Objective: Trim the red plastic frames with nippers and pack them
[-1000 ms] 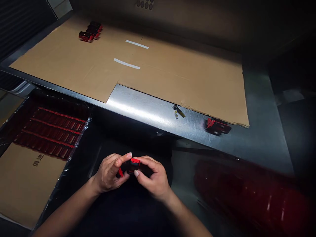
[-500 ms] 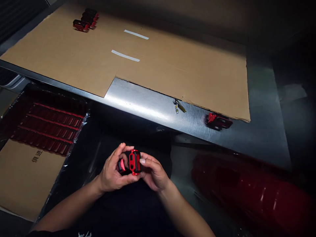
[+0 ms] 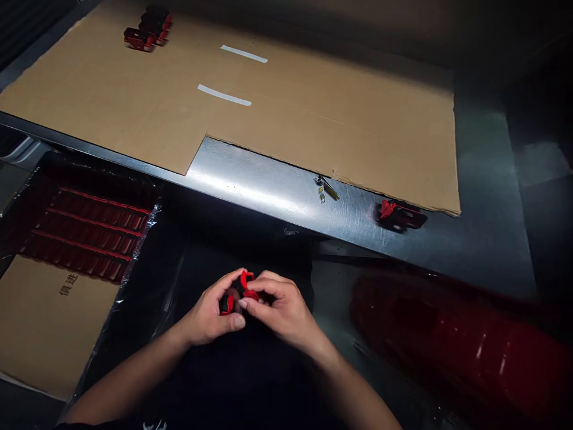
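My left hand (image 3: pixel 206 315) is curled round a small red-and-black plastic part (image 3: pixel 227 304), whose end shows between thumb and fingers. A second red-and-black plastic part (image 3: pixel 247 283) is pinched in my right hand (image 3: pixel 286 307), and fingers cover much of it. My left fingertips reach this second part's upper left edge. Both hands are close together in front of my body, below the bench's front edge.
Cardboard (image 3: pixel 313 131) covers most of the metal bench (image 3: pixel 250 173). Several similar parts (image 3: pixel 147 28) stand far left; one dark red-and-black piece (image 3: pixel 400 216) and small metal bits (image 3: pixel 329 190) lie near the front edge. A plastic-lined box (image 3: pixel 89 236) holds rows of red parts. Red plastic (image 3: pixel 447 334) lies at right.
The second part has been turned and now shows less of its face. My right fingers have moved over it from above, and my left thumb has come off its lower edge.
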Tool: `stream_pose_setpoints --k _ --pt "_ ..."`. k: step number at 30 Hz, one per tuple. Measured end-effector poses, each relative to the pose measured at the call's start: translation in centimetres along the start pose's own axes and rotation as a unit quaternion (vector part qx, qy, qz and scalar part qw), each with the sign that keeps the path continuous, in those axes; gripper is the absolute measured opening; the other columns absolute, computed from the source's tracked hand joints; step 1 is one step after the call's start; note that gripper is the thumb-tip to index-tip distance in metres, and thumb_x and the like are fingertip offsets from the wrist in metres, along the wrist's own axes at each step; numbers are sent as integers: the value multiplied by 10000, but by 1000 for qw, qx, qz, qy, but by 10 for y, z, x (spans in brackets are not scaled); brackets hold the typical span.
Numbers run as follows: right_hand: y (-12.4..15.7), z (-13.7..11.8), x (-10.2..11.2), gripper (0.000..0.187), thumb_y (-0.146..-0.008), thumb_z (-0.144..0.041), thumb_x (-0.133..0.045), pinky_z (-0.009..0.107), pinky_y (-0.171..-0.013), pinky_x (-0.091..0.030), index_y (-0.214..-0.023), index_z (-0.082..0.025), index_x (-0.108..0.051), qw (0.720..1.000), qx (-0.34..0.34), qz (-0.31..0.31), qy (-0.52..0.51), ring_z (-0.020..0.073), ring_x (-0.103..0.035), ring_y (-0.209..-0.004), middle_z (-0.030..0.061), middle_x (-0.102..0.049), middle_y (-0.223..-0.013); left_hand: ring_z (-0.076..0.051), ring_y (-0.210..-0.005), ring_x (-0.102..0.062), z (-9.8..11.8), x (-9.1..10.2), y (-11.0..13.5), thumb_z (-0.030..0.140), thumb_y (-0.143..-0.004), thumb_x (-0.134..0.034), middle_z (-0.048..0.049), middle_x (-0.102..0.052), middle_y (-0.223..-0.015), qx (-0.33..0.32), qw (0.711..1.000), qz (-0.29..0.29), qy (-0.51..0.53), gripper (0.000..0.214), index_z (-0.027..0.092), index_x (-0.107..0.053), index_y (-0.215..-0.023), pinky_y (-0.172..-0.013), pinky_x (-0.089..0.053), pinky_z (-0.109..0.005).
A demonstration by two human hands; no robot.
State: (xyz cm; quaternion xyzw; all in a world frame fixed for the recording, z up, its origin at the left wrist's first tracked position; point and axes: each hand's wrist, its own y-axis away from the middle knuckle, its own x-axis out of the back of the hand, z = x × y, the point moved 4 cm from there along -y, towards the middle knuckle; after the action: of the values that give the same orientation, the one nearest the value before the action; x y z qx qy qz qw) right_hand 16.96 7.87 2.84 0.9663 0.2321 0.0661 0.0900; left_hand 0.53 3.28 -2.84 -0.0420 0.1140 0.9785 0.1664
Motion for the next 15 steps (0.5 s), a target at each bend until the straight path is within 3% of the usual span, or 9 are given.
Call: stream_pose_setpoints --k 3,6,11,15 --pt "6 -25 3 178 -882 -147 -691 280 -693 -473 -980 -267 -780 964 135 -20 229 152 -567 -788 19 -661 -844 -116 -595 -592 -6 -7 0 581 -838 -687 -89 -696 -967 54 974 -56 214 723 230 -492 -1440 -463 -443 -187" --pt "11 -35 1 187 -907 -160 -670 295 -701 -485 -1024 -274 -762 936 181 -38 300 182 -562 -856 30 -684 -916 -72 -598 -564 -2 -10 -2 466 -796 -778 -61 -670 -1025 51 953 -52 293 590 266 -601 -1322 -492 -435 -161" --pt "12 -36 8 325 -837 -113 -684 332 -770 -527 -1140 -230 -696 952 180 22 247 196 -593 -906 51 -680 -979 -184 -1025 -635 13 -9 -3 399 -730 -843 -54 -626 -1223 -18 955 -9 294 558 303 -635 -1238 -781 -538 -227" --pt "12 -20 20 322 -848 -120 -639 284 -723 -532 -1146 -238 -675 988 82 62 119 159 -631 -848 32 -671 -945 -201 -1117 -615 16 -7 -1 333 -728 -853 -57 -568 -1322 -83 974 23 212 591 324 -594 -1259 -856 -545 -255"
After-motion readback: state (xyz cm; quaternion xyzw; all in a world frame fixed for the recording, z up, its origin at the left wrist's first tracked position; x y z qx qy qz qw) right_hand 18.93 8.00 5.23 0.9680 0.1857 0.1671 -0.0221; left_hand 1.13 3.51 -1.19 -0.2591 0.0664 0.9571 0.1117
